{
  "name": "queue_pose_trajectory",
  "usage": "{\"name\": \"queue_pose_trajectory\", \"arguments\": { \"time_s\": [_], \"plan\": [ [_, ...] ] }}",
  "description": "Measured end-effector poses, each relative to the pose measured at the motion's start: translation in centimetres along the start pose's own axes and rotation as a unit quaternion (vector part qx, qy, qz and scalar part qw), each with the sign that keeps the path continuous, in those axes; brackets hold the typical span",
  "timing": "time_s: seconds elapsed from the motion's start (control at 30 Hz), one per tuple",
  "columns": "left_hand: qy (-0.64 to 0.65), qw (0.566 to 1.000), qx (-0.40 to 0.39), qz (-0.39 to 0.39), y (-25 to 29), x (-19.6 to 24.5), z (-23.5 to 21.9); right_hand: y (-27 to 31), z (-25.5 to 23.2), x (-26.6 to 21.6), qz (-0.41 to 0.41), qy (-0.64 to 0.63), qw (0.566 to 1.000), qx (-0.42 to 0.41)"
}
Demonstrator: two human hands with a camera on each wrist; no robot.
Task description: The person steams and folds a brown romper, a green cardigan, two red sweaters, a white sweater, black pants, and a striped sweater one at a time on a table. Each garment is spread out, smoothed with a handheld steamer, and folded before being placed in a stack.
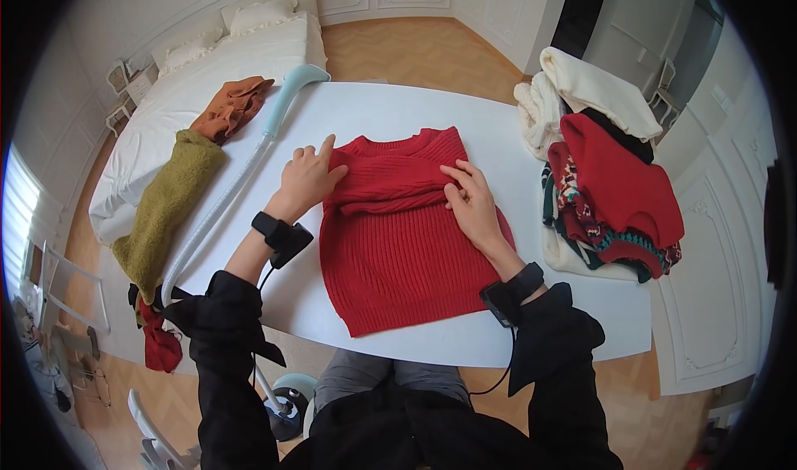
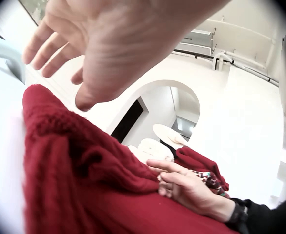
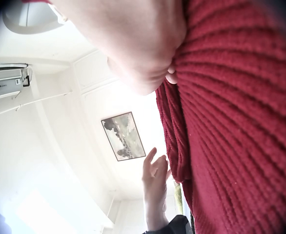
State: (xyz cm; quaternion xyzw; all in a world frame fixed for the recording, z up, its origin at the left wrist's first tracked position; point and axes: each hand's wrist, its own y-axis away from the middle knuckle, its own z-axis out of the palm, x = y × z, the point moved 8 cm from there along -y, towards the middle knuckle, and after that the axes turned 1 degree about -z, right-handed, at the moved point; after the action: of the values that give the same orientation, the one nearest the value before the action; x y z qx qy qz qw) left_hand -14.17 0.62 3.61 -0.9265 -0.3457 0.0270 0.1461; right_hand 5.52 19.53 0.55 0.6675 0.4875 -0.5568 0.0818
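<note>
A red ribbed sweater [image 1: 398,254] lies on the white table with its neckline at the far side and its hem toward me. Its sleeves are folded across the chest in a thick band. My left hand [image 1: 307,178] is raised at the sweater's left shoulder, fingers spread; in the left wrist view that hand [image 2: 99,48] hovers above the knit with nothing in it. On the right end of the folded sleeve rests my right hand [image 1: 473,206], its fingers loosely bent; the left wrist view shows this right hand [image 2: 192,192] lying against the red fabric.
On the right of the white table [image 1: 589,320] stands a pile of folded sweaters [image 1: 623,179]. A pale blue steamer head [image 1: 290,96] with its hose lies to the left. Beyond it are an olive garment [image 1: 170,204] and a rust-brown garment [image 1: 232,109].
</note>
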Motion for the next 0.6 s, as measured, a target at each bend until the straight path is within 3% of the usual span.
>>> {"name": "queue_pose_trajectory", "arguments": {
  "time_s": [0.03, 0.1, 0.13, 0.2, 0.23, 0.3, 0.33, 0.37, 0.43, 0.47, 0.5, 0.53, 0.57, 0.6],
  "plan": [
    [0.0, 1.0, 0.0, 0.0, -0.7, -0.4, 0.3, 0.0, 0.0, -0.1, -0.008, 0.019, 1.0, 0.0],
    [0.129, 0.986, -0.103, -0.014, -1.7, -1.0, 2.7, 0.0, 0.1, -0.2, -0.03, 0.043, 0.999, -0.016],
    [0.129, 0.986, -0.104, -0.013, -1.8, -0.8, 2.5, 0.0, 0.4, -0.4, -0.05, 0.066, 0.996, -0.032],
    [0.303, 0.948, -0.046, -0.089, -1.7, -1.4, 1.7, 0.0, 0.4, 0.1, -0.042, 0.056, 0.997, -0.027],
    [0.302, 0.948, -0.047, -0.09, -2.1, -1.7, 2.3, -0.1, 0.4, 0.4, -0.036, 0.046, 0.998, -0.023],
    [0.529, 0.814, -0.074, -0.226, -3.0, -3.9, 5.4, -0.1, 0.5, 0.8, -0.041, 0.038, 0.998, -0.02],
    [0.6, 0.758, -0.194, -0.169, -3.1, -2.3, 5.0, -0.2, 0.4, 0.9, -0.045, 0.03, 0.998, -0.014],
    [0.6, 0.758, -0.194, -0.168, -2.7, -1.6, 3.9, -0.2, 0.2, 0.4, -0.045, 0.031, 0.998, -0.014],
    [0.692, 0.702, -0.115, -0.126, -1.7, 0.5, 0.9, -0.2, -0.3, 1.0, 0.04, -0.069, 0.997, 0.001],
    [0.703, 0.697, -0.112, -0.085, -0.8, 1.7, -0.7, -0.3, -0.4, 1.3, 0.041, -0.069, 0.997, 0.001],
    [0.697, 0.703, -0.126, -0.062, 0.7, 2.8, -2.0, -0.5, -0.9, 2.7, 0.09, -0.15, 0.984, 0.039],
    [0.656, 0.746, -0.113, 0.019, 2.2, 3.9, -3.8, -0.6, -1.5, 4.1, 0.138, -0.229, 0.961, 0.078],
    [0.608, 0.782, -0.099, 0.1, 3.8, 5.1, -5.5, -0.9, -2.1, 4.3, 0.189, -0.251, 0.946, 0.078],
    [0.584, 0.789, -0.119, 0.147, 5.8, 6.4, -6.8, -1.3, -2.6, 4.3, 0.238, -0.277, 0.93, 0.04]
  ]
}}
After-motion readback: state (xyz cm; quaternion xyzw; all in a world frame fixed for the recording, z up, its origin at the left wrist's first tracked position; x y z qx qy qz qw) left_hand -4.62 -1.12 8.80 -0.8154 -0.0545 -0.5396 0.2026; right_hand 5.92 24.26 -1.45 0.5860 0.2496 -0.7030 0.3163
